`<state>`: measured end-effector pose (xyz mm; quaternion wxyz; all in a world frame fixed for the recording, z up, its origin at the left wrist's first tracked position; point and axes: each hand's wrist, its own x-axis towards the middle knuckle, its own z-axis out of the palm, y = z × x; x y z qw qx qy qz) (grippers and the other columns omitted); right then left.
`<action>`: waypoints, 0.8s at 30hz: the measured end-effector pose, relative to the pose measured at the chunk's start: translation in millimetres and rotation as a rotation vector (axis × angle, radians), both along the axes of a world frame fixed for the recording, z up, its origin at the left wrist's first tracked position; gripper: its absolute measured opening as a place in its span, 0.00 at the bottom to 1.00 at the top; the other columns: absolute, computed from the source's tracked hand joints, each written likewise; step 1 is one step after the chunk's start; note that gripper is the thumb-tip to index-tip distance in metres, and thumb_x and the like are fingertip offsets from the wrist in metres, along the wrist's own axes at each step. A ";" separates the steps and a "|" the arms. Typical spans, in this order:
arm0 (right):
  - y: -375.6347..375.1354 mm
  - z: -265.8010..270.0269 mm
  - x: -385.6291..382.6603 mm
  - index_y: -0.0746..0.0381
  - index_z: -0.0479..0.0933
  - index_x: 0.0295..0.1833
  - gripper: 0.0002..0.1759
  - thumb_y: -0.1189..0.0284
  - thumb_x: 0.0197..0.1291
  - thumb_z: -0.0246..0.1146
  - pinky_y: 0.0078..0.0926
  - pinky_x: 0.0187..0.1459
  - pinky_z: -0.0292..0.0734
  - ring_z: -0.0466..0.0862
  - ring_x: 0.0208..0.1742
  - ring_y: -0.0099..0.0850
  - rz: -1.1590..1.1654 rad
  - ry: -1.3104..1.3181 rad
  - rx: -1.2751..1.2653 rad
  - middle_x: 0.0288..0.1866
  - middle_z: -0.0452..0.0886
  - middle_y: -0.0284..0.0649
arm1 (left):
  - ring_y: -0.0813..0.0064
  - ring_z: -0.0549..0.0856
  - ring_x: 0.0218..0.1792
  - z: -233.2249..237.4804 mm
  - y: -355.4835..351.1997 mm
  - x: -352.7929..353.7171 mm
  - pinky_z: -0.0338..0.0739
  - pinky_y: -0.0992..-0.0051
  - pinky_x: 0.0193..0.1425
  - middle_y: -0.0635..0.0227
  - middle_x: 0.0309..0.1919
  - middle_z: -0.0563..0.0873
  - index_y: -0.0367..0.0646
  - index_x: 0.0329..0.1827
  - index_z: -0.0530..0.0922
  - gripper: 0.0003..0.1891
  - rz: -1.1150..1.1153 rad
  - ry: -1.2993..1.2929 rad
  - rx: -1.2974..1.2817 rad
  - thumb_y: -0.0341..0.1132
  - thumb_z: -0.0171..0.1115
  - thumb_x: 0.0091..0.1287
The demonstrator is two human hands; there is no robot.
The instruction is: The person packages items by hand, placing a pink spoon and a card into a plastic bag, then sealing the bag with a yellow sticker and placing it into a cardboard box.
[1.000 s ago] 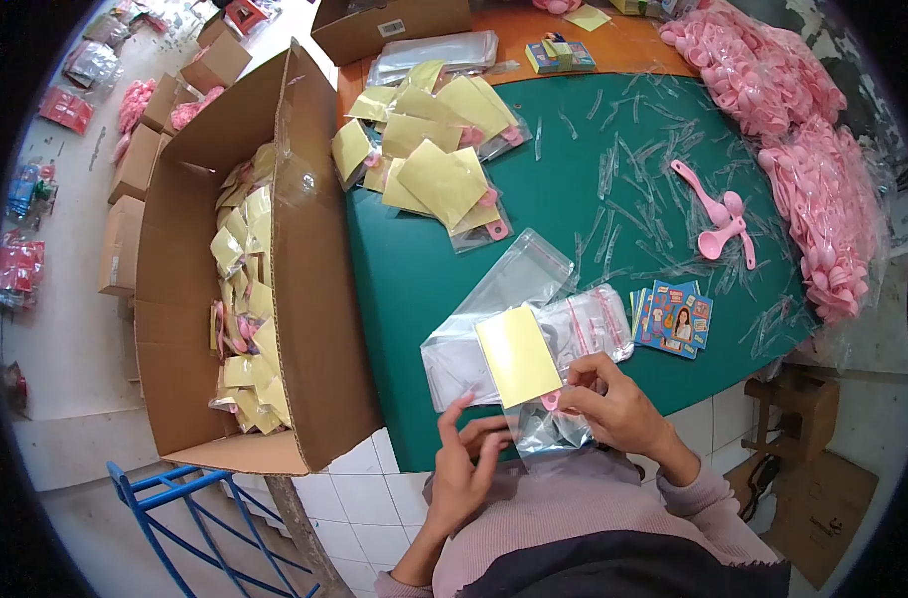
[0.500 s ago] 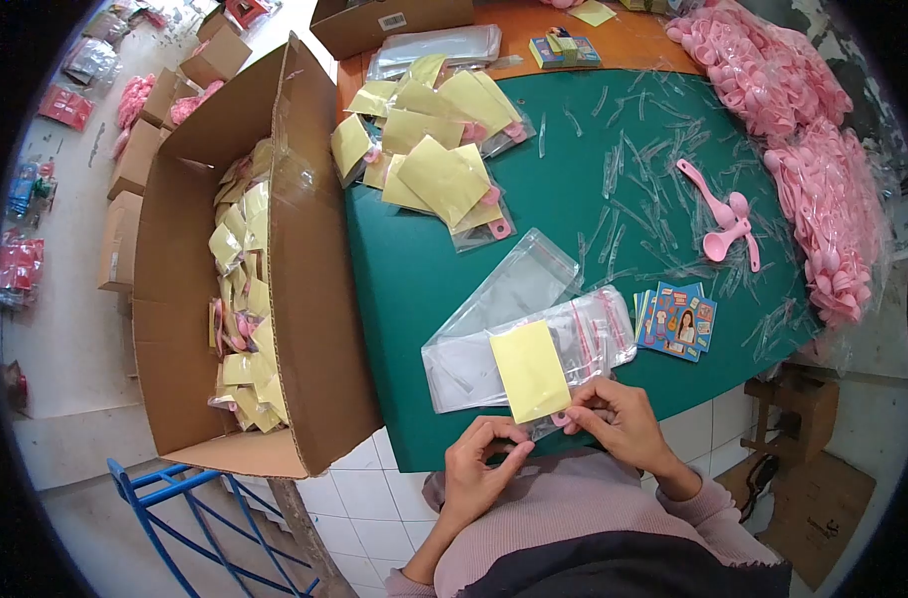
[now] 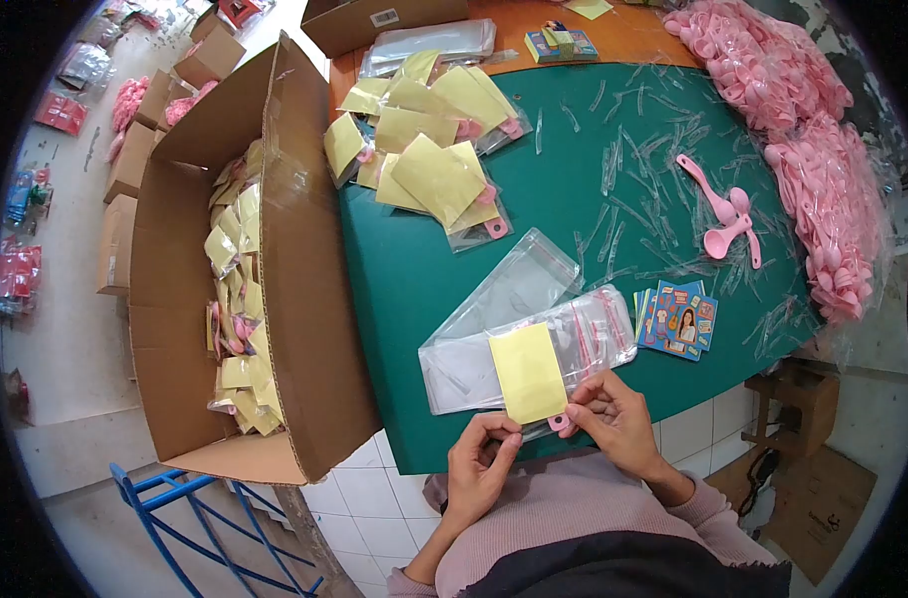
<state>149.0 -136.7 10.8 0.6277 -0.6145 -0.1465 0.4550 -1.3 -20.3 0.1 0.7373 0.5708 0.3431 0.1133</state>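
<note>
A clear bag with a yellow card (image 3: 529, 373) and a pink spoon handle (image 3: 559, 423) at its lower end lies at the table's near edge, over a stack of clear bags (image 3: 599, 329). My left hand (image 3: 482, 460) pinches the bag's lower left corner. At its lower right, my right hand (image 3: 615, 419) has thumb and finger closed on the bag beside the pink handle. Blue picture cards (image 3: 677, 319) lie to the right. Pink spoons (image 3: 733, 224) rest farther back.
A cardboard box (image 3: 319, 269) holding packed bags stands on the left. Filled bags with yellow cards (image 3: 439, 179) are piled at the back left. Plastic strips (image 3: 663, 149) are scattered behind. Bundled pink spoons (image 3: 823, 209) line the right edge. A blue metal frame (image 3: 165, 493) stands lower left.
My left thumb and fingers have closed together on the bag's corner. The yellow card lies slightly lower and straighter, and more of the pink handle shows.
</note>
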 end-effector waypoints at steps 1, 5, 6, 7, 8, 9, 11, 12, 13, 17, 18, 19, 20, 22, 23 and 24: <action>0.7 2.1 0.2 0.71 0.66 0.46 0.10 0.82 0.60 0.56 0.19 0.37 0.80 0.83 0.35 0.26 0.025 -0.016 -0.015 0.35 0.79 0.44 | 0.86 0.76 0.37 2.9 1.2 -0.1 0.70 0.88 0.37 0.71 0.36 0.76 0.34 0.46 0.71 0.11 -0.001 0.000 0.000 0.22 0.59 0.61; 2.2 15.0 4.1 0.70 0.65 0.58 0.19 0.82 0.60 0.56 0.19 0.39 0.79 0.83 0.34 0.25 0.088 -0.094 -0.059 0.36 0.81 0.43 | 0.85 0.77 0.35 26.6 8.0 7.4 0.72 0.88 0.33 0.68 0.41 0.79 0.35 0.56 0.71 0.19 -0.034 0.071 0.047 0.21 0.59 0.60; 5.9 20.9 7.0 0.70 0.65 0.58 0.19 0.82 0.60 0.56 0.19 0.39 0.79 0.83 0.34 0.25 0.083 -0.101 -0.057 0.36 0.81 0.43 | 0.84 0.77 0.35 31.9 10.9 11.1 0.72 0.88 0.31 0.66 0.44 0.79 0.36 0.59 0.69 0.23 -0.036 0.053 0.112 0.20 0.59 0.59; 12.1 28.3 11.5 0.68 0.65 0.59 0.21 0.81 0.59 0.57 0.21 0.40 0.79 0.83 0.37 0.26 0.046 -0.209 0.017 0.38 0.80 0.43 | 0.84 0.78 0.35 38.7 19.2 17.4 0.73 0.87 0.30 0.63 0.48 0.78 0.36 0.60 0.69 0.24 -0.074 0.016 0.271 0.20 0.59 0.58; 16.5 35.5 18.1 0.67 0.66 0.60 0.23 0.81 0.58 0.58 0.22 0.41 0.79 0.83 0.39 0.26 0.011 -0.316 0.088 0.39 0.80 0.43 | 0.83 0.78 0.35 43.5 31.6 26.3 0.74 0.86 0.29 0.61 0.52 0.77 0.36 0.61 0.68 0.26 -0.110 -0.022 0.428 0.20 0.60 0.57; 20.4 43.0 27.6 0.67 0.66 0.60 0.23 0.81 0.58 0.58 0.22 0.41 0.79 0.83 0.39 0.26 0.008 -0.320 0.086 0.39 0.80 0.43 | 0.81 0.79 0.37 44.2 46.5 36.6 0.77 0.84 0.32 0.60 0.58 0.73 0.36 0.62 0.66 0.28 -0.093 -0.069 0.565 0.21 0.60 0.57; 34.9 56.3 54.5 0.63 0.71 0.56 0.22 0.81 0.53 0.60 0.28 0.46 0.76 0.81 0.46 0.34 -0.033 -0.765 0.115 0.44 0.80 0.44 | 0.65 0.78 0.51 56.7 74.3 67.0 0.80 0.76 0.42 0.55 0.63 0.67 0.36 0.67 0.59 0.32 0.020 -0.158 0.533 0.24 0.60 0.59; 31.7 59.0 75.8 0.63 0.73 0.52 0.20 0.81 0.51 0.60 0.30 0.48 0.74 0.79 0.48 0.37 0.070 -0.969 -0.005 0.45 0.79 0.44 | 0.62 0.76 0.55 56.2 88.4 73.8 0.79 0.72 0.45 0.54 0.64 0.67 0.36 0.67 0.59 0.32 0.017 -0.083 0.557 0.26 0.61 0.59; 20.5 60.0 102.2 0.63 0.75 0.48 0.18 0.81 0.48 0.61 0.33 0.49 0.72 0.76 0.50 0.41 0.170 -1.173 -0.129 0.46 0.78 0.44 | 0.60 0.73 0.59 55.9 99.5 77.4 0.78 0.67 0.49 0.53 0.64 0.66 0.37 0.67 0.59 0.32 0.014 -0.012 0.584 0.28 0.61 0.59; -33.9 47.1 180.0 0.63 0.76 0.38 0.12 0.83 0.43 0.61 0.36 0.46 0.69 0.73 0.44 0.41 0.032 -1.592 -0.750 0.37 0.74 0.43 | 0.61 0.71 0.62 52.6 106.4 72.1 0.69 0.69 0.59 0.56 0.64 0.67 0.40 0.66 0.63 0.30 -0.094 0.038 0.770 0.27 0.60 0.59; -44.3 42.8 192.1 0.63 0.76 0.38 0.12 0.83 0.43 0.61 0.36 0.46 0.69 0.73 0.44 0.41 0.033 -1.596 -0.753 0.37 0.74 0.43 | 0.60 0.71 0.61 50.9 102.7 72.0 0.69 0.68 0.60 0.55 0.63 0.68 0.39 0.63 0.66 0.27 -0.191 0.093 0.881 0.29 0.61 0.59; -52.4 38.3 202.4 0.62 0.76 0.38 0.13 0.83 0.43 0.61 0.36 0.46 0.68 0.72 0.43 0.41 0.032 -1.543 -0.713 0.37 0.73 0.43 | 0.58 0.71 0.61 48.6 98.8 73.3 0.68 0.68 0.60 0.53 0.62 0.69 0.38 0.60 0.69 0.24 -0.287 0.151 0.989 0.30 0.61 0.59; -57.1 33.9 210.0 0.61 0.76 0.38 0.14 0.84 0.43 0.61 0.36 0.45 0.68 0.72 0.43 0.41 0.032 -1.488 -0.672 0.37 0.73 0.43 | 0.57 0.73 0.59 44.4 93.3 76.8 0.69 0.68 0.59 0.51 0.58 0.72 0.36 0.56 0.73 0.21 -0.251 0.168 0.952 0.33 0.62 0.59; -61.6 23.5 218.7 0.62 0.75 0.38 0.13 0.84 0.43 0.61 0.35 0.45 0.68 0.72 0.43 0.40 0.014 -1.489 -0.671 0.37 0.72 0.42 | 0.56 0.74 0.57 31.3 91.8 84.5 0.70 0.67 0.58 0.51 0.57 0.72 0.36 0.55 0.73 0.21 -0.238 0.175 0.999 0.33 0.63 0.58; -61.6 19.4 220.6 0.62 0.75 0.37 0.12 0.85 0.44 0.60 0.34 0.44 0.67 0.72 0.42 0.39 -0.012 -1.488 -0.669 0.37 0.71 0.42 | 0.56 0.75 0.56 23.7 92.9 88.9 0.70 0.66 0.58 0.52 0.56 0.73 0.36 0.55 0.73 0.22 -0.230 0.181 1.051 0.33 0.63 0.58; -60.2 17.6 222.3 0.62 0.75 0.37 0.12 0.85 0.44 0.60 0.34 0.44 0.67 0.72 0.42 0.39 -0.011 -1.489 -0.667 0.37 0.71 0.42 | 0.55 0.77 0.51 16.0 94.3 94.2 0.72 0.65 0.54 0.53 0.51 0.74 0.36 0.54 0.73 0.22 -0.221 0.173 1.136 0.33 0.65 0.56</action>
